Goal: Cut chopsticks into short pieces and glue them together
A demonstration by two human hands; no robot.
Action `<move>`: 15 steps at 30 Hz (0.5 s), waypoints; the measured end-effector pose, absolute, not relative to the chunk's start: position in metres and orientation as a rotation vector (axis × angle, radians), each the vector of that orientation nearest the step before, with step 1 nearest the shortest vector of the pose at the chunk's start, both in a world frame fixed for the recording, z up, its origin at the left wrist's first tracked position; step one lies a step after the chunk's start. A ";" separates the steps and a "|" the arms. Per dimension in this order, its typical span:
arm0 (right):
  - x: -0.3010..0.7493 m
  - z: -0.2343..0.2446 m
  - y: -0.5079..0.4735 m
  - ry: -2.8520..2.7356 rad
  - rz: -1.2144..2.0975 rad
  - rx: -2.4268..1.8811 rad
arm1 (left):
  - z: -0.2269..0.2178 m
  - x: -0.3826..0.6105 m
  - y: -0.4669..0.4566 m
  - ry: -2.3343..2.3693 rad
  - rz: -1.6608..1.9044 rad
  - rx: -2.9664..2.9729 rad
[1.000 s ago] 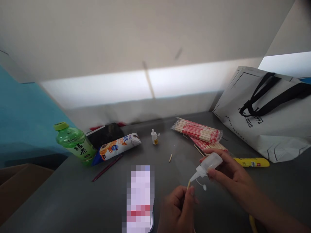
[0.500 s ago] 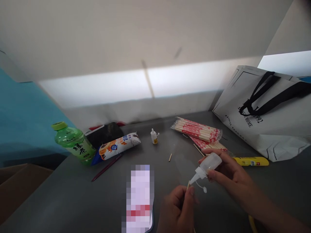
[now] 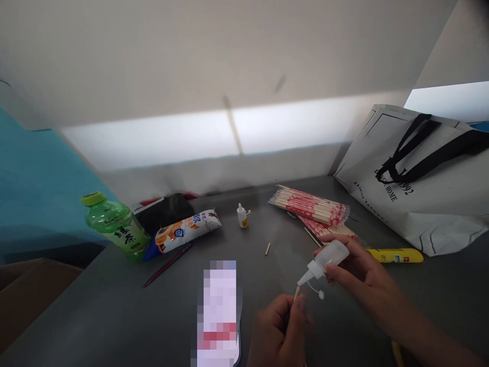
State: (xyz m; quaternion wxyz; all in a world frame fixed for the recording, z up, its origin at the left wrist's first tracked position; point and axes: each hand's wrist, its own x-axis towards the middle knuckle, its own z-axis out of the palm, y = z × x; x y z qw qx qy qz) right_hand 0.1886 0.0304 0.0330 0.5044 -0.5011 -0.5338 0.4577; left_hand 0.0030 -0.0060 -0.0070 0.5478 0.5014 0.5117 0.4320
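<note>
My right hand (image 3: 357, 275) grips a small translucent squeeze bottle (image 3: 325, 259), tilted so its white nozzle points down and left. The nozzle tip meets the top of a thin wooden stick (image 3: 296, 292). My left hand (image 3: 280, 331) pinches that stick upright near the bottom edge of the view. The bottle's little cap dangles on a thin tether just below the nozzle. Both hands hover over the grey table (image 3: 133, 316).
Packs of wooden sticks (image 3: 309, 205) lie behind my right hand, a yellow tube (image 3: 397, 255) to its right, a white bag (image 3: 424, 178) at far right. A small glue bottle (image 3: 242, 216), loose stick piece (image 3: 268, 248), snack packet (image 3: 183, 232), green bottle (image 3: 116, 224) and a blurred item (image 3: 218, 311) are left.
Almost nothing differs. The bottle nozzle and the stick tip stay together, with only a slight shift of view.
</note>
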 end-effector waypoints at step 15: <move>0.188 0.041 0.025 -1.332 1.081 -1.179 | -0.010 0.003 -0.005 1.237 1.029 1.233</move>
